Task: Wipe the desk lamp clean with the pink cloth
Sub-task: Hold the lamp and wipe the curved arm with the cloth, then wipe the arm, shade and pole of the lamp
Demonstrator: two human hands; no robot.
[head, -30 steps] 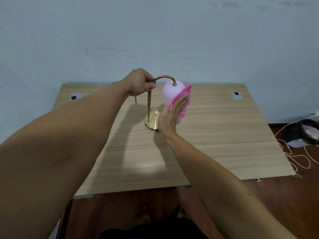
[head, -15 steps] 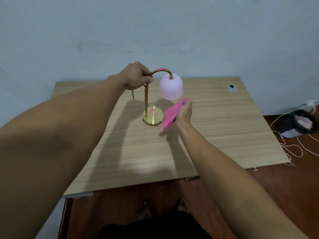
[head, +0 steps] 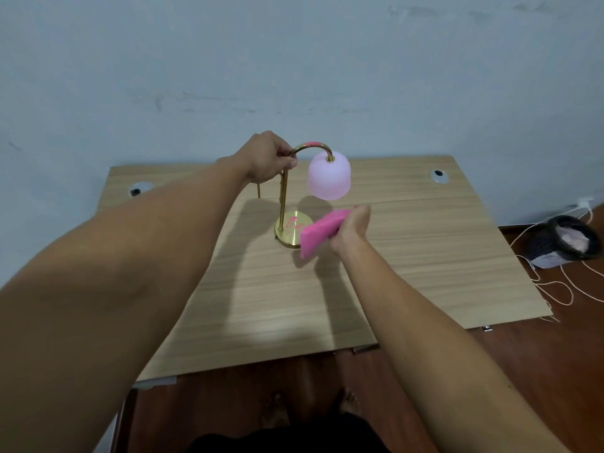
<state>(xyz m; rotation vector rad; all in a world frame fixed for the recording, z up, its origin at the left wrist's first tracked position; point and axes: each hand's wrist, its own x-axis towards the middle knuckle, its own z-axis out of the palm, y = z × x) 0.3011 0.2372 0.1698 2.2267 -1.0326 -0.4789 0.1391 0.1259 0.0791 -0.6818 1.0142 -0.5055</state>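
A desk lamp stands on the wooden desk (head: 408, 256). It has a round brass base (head: 289, 232), a thin brass stem curving over at the top, and a pale pink shade (head: 329, 179) hanging from the curve. My left hand (head: 268, 157) grips the top of the stem where it bends. My right hand (head: 351, 228) holds the folded pink cloth (head: 318, 232) just below and in front of the shade, over the right edge of the base. The cloth is clear of the shade.
The desk backs onto a pale blue wall and has a cable hole at each far corner (head: 439, 176) (head: 137, 190). A dark bin (head: 565, 238) and loose white cords (head: 555, 289) lie on the wood floor to the right. My bare feet show below the near desk edge.
My right hand has taken the cloth off the shade's right side and dropped it to below the shade, near the base. My left hand has stayed on the stem.
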